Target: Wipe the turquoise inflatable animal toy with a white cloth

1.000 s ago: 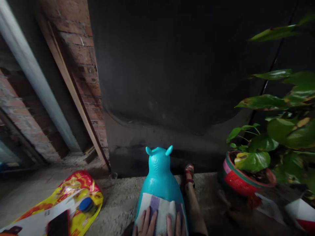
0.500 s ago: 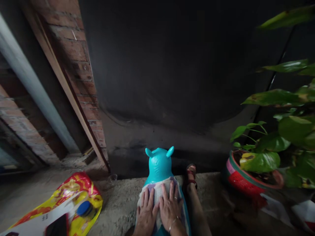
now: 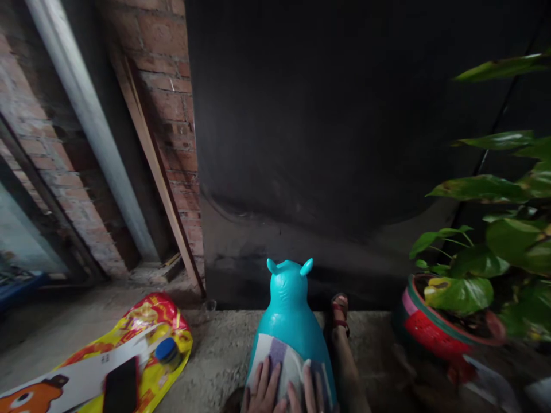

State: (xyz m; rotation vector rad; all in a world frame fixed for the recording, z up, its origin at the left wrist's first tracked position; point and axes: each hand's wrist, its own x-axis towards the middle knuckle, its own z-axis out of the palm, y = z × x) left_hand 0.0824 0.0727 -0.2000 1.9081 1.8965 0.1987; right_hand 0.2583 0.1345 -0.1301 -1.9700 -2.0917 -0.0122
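Pressing a striped cloth [image 3: 286, 364] flat against the teal inflatable animal toy [image 3: 287, 312], the left hand [image 3: 261, 393] and right hand [image 3: 307, 396] lie spread, fingers extended.

Dim daylight is coming in from the left, lighting the brick pillar [image 3: 172, 115] and grey pipe [image 3: 92, 132], while the dark wall [image 3: 327, 103] is swallowing detail. The teal toy [image 3: 289, 321] is catching a soft sheen. Edges are bending from wide-angle distortion, and the leaves [image 3: 486, 189] are looking slightly blurred.
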